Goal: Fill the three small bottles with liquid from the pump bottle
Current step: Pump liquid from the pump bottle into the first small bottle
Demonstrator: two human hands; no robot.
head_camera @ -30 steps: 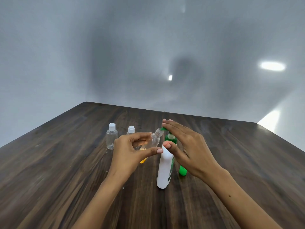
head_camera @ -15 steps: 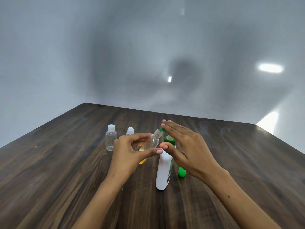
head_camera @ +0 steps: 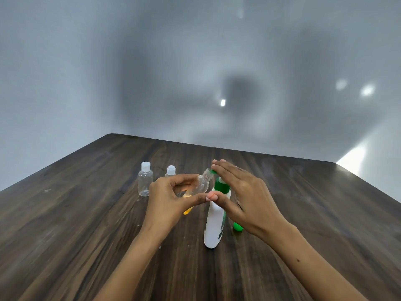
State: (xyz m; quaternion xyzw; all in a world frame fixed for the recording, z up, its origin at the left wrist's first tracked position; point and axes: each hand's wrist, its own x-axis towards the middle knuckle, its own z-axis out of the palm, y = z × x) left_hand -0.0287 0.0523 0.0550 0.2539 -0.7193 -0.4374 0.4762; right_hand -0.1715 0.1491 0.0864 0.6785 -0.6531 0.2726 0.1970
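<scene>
Three small bottles (head_camera: 145, 181), one pump bottle (head_camera: 214, 224)

what the hands cover

the right hand (head_camera: 243, 196) lies over the pump bottle (head_camera: 213, 227), hiding its head and most of the green spout. the left hand (head_camera: 167, 200) masks the lower part of the tilted small bottle (head_camera: 200, 184). the second capped bottle (head_camera: 171, 170) shows only its cap. a yellow object (head_camera: 187, 210) and a green object (head_camera: 237, 226) are mostly covered and cannot be identified.
</scene>
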